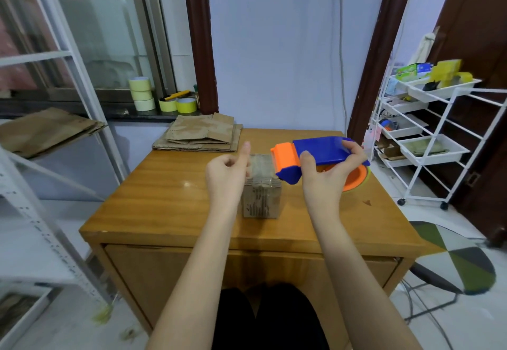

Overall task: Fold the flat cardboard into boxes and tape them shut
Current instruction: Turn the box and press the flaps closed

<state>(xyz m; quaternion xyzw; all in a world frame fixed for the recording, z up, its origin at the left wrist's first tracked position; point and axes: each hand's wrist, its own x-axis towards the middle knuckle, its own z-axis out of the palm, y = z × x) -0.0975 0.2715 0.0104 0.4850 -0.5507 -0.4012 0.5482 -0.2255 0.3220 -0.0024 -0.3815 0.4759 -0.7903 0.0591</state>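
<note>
Currently: 1 folded box (262,190) at table (164,193) centre. Right hand (326,174) grips tape dispenser (315,157) above it; left hand (227,171) half-curled, index extended, holding nothing. Risk: unsteadied box slides, tape lands crooked.

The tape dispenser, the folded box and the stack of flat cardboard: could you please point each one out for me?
tape dispenser (323,150), head view, on its blue body.
folded box (262,198), head view, on its front face.
stack of flat cardboard (200,133), head view, on the top sheet.
</note>
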